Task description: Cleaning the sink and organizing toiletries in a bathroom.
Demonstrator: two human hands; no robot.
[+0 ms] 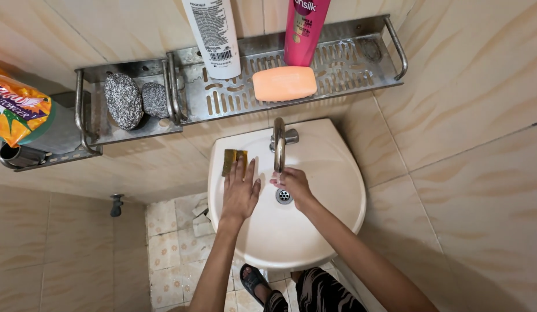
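Head view shows my flat, open left hand (240,192) on the sponge (233,160) left of the tap (279,145), my cupped, empty right hand (293,184) under it, so I should press gently.

Tap (279,144) overhanging open basin (332,190)

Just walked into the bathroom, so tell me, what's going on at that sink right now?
A person stands at a white wash basin. The left hand lies flat on the basin's rim, fingertips on a yellow-green sponge. The right hand is cupped under the metal tap, just above the drain. On the metal wall shelf above sit an orange soap bar and two bottles.
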